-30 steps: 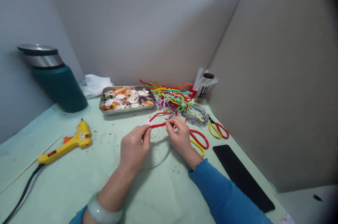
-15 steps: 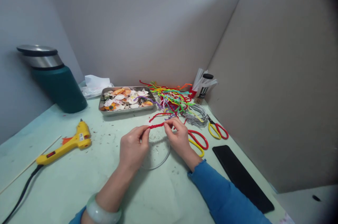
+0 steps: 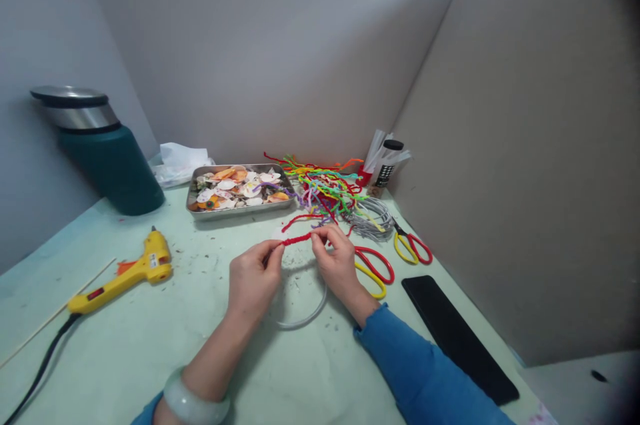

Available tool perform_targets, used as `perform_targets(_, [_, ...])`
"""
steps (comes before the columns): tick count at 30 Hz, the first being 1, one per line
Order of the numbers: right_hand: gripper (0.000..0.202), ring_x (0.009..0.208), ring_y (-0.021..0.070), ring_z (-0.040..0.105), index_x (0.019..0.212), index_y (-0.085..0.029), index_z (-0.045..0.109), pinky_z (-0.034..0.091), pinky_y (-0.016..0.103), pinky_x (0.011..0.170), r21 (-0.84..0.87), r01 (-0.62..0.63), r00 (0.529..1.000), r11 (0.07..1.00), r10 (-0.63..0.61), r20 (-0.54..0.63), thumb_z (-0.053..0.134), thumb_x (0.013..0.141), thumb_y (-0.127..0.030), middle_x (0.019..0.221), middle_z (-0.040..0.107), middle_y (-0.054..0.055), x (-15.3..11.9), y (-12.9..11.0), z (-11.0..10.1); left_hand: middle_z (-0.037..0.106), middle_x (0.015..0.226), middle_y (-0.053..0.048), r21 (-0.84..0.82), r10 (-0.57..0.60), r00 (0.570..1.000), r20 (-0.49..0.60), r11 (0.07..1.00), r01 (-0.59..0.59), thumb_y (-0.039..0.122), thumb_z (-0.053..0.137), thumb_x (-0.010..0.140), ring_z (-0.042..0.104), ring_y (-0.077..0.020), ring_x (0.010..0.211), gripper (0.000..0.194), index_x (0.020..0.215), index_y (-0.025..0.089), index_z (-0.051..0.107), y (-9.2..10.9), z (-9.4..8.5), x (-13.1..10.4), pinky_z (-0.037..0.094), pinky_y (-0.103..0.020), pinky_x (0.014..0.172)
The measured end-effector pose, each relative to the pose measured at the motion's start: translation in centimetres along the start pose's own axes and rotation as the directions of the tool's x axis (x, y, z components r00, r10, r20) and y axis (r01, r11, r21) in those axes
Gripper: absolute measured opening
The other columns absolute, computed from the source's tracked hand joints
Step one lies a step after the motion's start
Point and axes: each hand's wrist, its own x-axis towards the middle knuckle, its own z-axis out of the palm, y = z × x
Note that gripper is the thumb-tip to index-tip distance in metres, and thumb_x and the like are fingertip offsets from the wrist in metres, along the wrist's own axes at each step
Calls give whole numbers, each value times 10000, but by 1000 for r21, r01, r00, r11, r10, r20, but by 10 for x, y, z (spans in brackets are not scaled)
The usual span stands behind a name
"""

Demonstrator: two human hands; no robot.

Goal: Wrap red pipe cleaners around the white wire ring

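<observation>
Between my hands runs a stretch of red yarn (image 3: 297, 239), wrapped around the top of a grey wire ring (image 3: 303, 325). My left hand (image 3: 255, 278) is closed, pinching the left end of the wrapped part with thumb and forefinger. On the other side my right hand (image 3: 336, 263) is closed too, its thumb and fingertips pinching the right end of the red wrap. The lower curve of the ring shows below my hands, above the table; its sides are partly hidden behind my fingers. Scissors with red and yellow handles (image 3: 375, 267) lie just right of my right hand.
A yellow glue gun (image 3: 130, 273) and a thin stick (image 3: 60, 310) lie left. Behind are a tray of shells (image 3: 240, 211), colourful yarn (image 3: 330, 185) and coiled wire (image 3: 373, 219). A teal bottle (image 3: 110, 168) stands far left; a black phone-like slab (image 3: 457, 338) lies right.
The lower curve of the wire ring has swung slightly down and to the right. Both hands keep their pinch at nearly the same spot.
</observation>
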Motion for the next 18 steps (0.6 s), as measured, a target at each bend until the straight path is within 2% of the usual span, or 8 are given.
perform_targets(5, [130, 748, 178, 536, 787, -215, 604, 406, 302, 701, 28, -9, 1000, 1000, 9, 4, 490, 833, -173, 765, 568, 26, 1, -2, 0, 707, 685, -14, -14, -25, 1000, 13, 1000, 25, 362, 500, 798, 598, -162, 595, 268, 811, 192, 707, -1, -2, 1, 422, -244, 573])
perform_targets(11, [104, 713, 172, 516, 759, -213, 598, 399, 297, 679, -6, -9, 1000, 1000, 10, 20, 517, 802, -164, 727, 552, 16, 1, 2, 1, 725, 793, -33, 42, 42, 999, -18, 998, -41, 335, 503, 810, 625, -173, 671, 259, 869, 193, 711, -2, -1, -1, 436, -253, 636])
perform_targets(18, [119, 705, 166, 518, 713, -204, 582, 392, 298, 682, -1, -26, 999, 1000, 26, 37, 515, 807, -176, 714, 552, 13, 0, 3, 0, 725, 803, -44, 76, 49, 999, -3, 996, -49, 332, 491, 812, 626, -181, 687, 266, 866, 192, 711, -2, -1, 0, 426, -257, 640])
